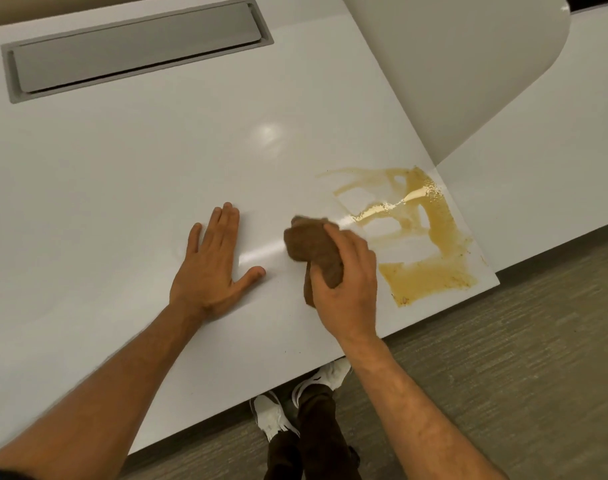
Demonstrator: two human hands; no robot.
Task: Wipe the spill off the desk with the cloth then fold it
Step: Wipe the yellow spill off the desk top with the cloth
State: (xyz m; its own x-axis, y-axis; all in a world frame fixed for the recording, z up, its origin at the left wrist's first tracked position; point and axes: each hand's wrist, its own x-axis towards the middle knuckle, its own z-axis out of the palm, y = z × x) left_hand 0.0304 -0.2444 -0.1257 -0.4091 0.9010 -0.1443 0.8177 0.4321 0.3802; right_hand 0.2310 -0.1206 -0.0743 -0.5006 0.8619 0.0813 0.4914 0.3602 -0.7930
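Fingers and thumb of my right hand [344,282] are curled round a bunched brown cloth [311,249], holding it down on the glossy white desk top [122,174]. Over on the other side, my left hand [212,261] lies flat on the desk with its fingers straight and close together and the thumb spread, touching nothing but the surface; I read it as a brace.

From where I sit, the wiping step is in hand and far from done. A smeared yellow-brown spill [430,237] covers the desk's near right corner, just beside the cloth on its right, with wet streaks running up to the edge and a thick patch near the front.

I judge the next move calls for sweeping the cloth rightward across the streaks, then drawing inward from the desk edge so nothing is pushed onto the grey carpet [538,358]. Folding can wait; the cloth is a wad at present.
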